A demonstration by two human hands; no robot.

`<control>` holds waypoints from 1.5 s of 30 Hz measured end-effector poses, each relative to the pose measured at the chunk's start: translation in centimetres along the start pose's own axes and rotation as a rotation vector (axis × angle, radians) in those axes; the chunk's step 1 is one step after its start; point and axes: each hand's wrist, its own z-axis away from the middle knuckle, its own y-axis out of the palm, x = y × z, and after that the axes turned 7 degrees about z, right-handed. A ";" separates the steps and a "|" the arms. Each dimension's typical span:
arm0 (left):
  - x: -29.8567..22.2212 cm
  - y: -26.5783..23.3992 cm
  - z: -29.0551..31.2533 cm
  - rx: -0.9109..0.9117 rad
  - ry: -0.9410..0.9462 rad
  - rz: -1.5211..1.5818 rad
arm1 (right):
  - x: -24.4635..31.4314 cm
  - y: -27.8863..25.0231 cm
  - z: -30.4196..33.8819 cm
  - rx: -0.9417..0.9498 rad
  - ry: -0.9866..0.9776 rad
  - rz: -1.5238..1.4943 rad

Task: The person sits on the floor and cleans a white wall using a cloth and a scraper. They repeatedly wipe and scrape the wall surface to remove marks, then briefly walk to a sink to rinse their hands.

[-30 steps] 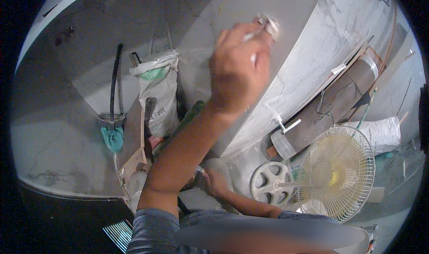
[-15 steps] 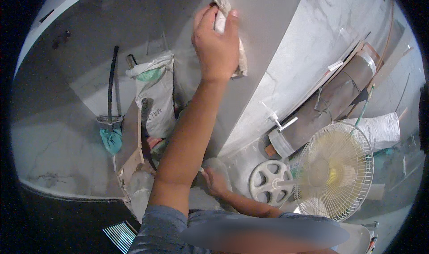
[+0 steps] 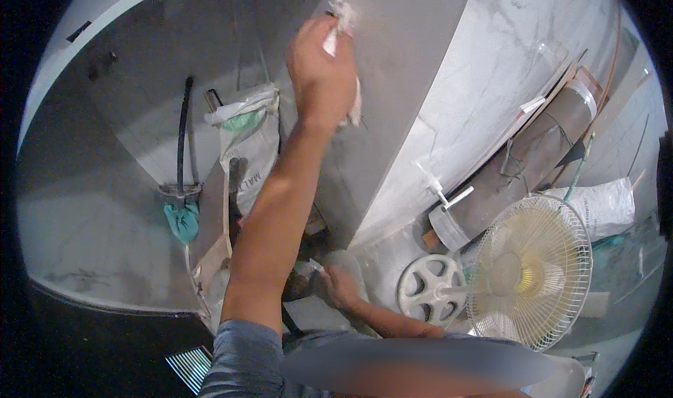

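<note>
the left hand [image 3: 322, 74], fingers curled around the crumpled white cloth [image 3: 342, 11], has shifted leftward, placing the cloth at the grey panel [image 3: 403, 55] farther from the marbled white slab [image 3: 484, 69], while the right hand [image 3: 341, 287] sits lower, its grip indeterminable.

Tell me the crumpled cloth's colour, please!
The crumpled cloth is off-white; the head view shows it.

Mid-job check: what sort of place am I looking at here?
Probably a room being built or renovated, or perhaps a storeroom; the view doesn't settle which. What suggests it: a white-and-green sack, a large brown tube and a caged fan.
</note>
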 end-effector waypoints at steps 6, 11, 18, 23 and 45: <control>0.4 -0.6 0.6 0.036 0.115 -0.046 | -0.8 0.7 0.2 -0.031 0.011 0.009; -1.0 -0.9 0.3 0.084 0.095 0.050 | -1.6 1.9 -0.4 0.060 0.070 0.014; 0.0 -0.9 -1.6 0.097 -0.113 0.029 | -0.9 0.6 -0.1 0.071 0.059 0.008; -0.5 -1.1 -1.7 0.145 -0.109 0.044 | -0.2 0.4 0.1 0.063 0.070 -0.006; -1.2 -1.2 -3.6 0.143 -0.235 0.010 | 0.1 0.4 0.2 0.000 0.035 -0.017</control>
